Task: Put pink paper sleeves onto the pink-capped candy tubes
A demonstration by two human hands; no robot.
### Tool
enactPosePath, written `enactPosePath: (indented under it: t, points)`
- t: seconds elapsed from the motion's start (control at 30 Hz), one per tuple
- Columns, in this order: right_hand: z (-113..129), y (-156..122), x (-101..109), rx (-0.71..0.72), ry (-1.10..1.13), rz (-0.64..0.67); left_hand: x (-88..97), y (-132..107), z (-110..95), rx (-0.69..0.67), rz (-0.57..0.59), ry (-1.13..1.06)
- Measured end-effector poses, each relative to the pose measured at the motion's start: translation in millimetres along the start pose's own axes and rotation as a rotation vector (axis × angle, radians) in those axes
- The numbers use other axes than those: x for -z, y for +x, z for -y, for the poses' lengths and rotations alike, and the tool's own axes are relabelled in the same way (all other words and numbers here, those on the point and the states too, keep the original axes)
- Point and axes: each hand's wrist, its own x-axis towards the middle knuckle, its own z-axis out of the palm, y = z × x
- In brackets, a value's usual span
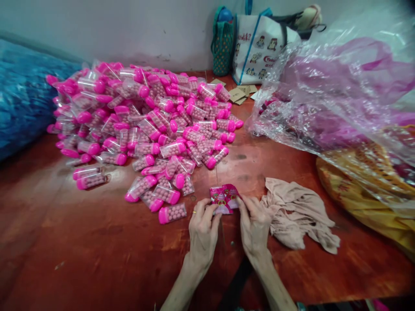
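Observation:
Between my two hands are printed pink labels (222, 199), held just above the red-brown table. My left hand (203, 222) pinches their left side between thumb and fingers; a ring shows on one finger. At their right side, my right hand (254, 222) grips an edge that curls up a little. Whether this is one strip or two separate pieces I cannot tell. Left of my left hand lies a clear bottle with a pink cap (173, 213), filled with small pink balls. Behind it spreads a large heap of the same bottles (145, 116).
A crumpled beige cloth (300, 214) lies right of my right hand. Clear and pink plastic wrap (324, 99) covers the far right, above a yellow bag (363, 190). A blue plastic bag (29, 95) stands at left. At the back are cardboard pieces (239, 95) and a white tote bag (256, 49).

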Motion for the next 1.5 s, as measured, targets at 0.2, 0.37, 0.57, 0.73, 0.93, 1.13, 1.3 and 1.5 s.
enactPosePath:
  t: [0.2, 0.37, 0.57, 0.73, 0.93, 1.13, 1.3, 1.5]
  points:
    - [14.4, -1.5, 21.3, -0.206, 0.323, 0.134, 15.3, 4.4, -16.5, 0.258, -0.100, -0.425]
    - [26.5, -14.9, 24.6, -0.183, 0.399, 0.343, 15.2, 13.8, -35.2, 0.666, 0.141, -1.082]
    - [26.2, -24.3, 19.0, -0.152, 0.471, 0.436, 10.3, 10.2, -32.0, 0.799, 0.013, -1.242]
    - [29.7, -28.7, 9.9, -0.156, 0.402, 0.392, 17.4, 7.8, -30.7, 0.789, -0.061, -1.248]
    - [38.0, -33.9, 2.9, -0.031, 0.314, 0.343, 23.1, 10.7, -26.8, 0.845, -0.022, -1.271]
    - [41.7, -36.7, 0.4, 0.054, 0.273, 0.335, 26.4, 12.2, -23.0, 0.892, 0.024, -1.295]
    - [47.1, -33.0, 4.8, -0.002, 0.374, 0.394, 31.6, 14.3, -22.4, 0.877, -0.029, -1.241]
    - [46.0, -31.2, 3.2, -0.042, 0.345, 0.305, 37.3, 14.7, -20.5, 0.809, -0.059, -1.221]
